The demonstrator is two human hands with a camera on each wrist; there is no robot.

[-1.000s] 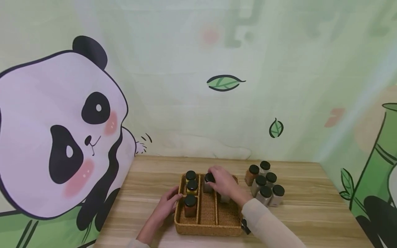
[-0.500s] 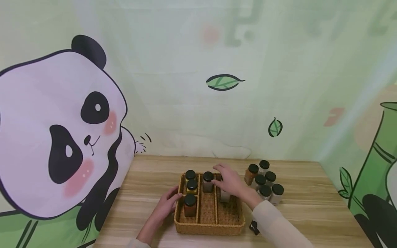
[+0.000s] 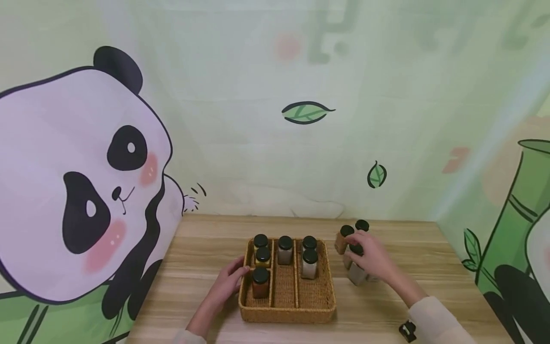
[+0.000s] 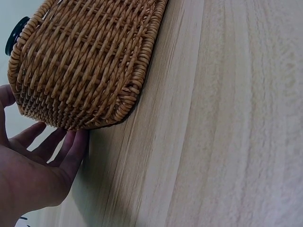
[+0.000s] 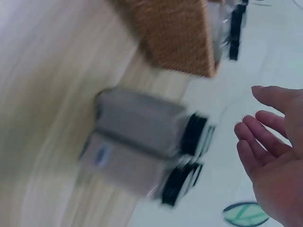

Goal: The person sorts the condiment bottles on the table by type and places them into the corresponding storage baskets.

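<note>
My left hand (image 3: 225, 283) holds the left side of a wicker basket (image 3: 287, 315). In the left wrist view, its fingertips (image 4: 75, 142) press against the woven wall. My right hand (image 3: 375, 258) is over a group of black-lidded spice jars right of the basket, its fingers loosely spread with nothing between them in the right wrist view. An orange-brown jar (image 3: 342, 244) and a pale jar (image 3: 356, 275) show around it; others are partly hidden. Inside the basket stand a red-brown jar (image 3: 260, 286), a yellow jar (image 3: 262, 262), a grey jar (image 3: 284, 254) and a pale grey jar (image 3: 309, 269).
Dividers split the basket into compartments. The wooden table (image 3: 206, 234) runs back to a cloth backdrop (image 3: 240, 157) printed with a panda and leaves. A small black object (image 3: 407, 330) is beside the right sleeve (image 3: 438, 320).
My right hand let go of the grey jar in the basket's middle compartment and moved right to the jars outside. My left hand stays at the basket's side.
</note>
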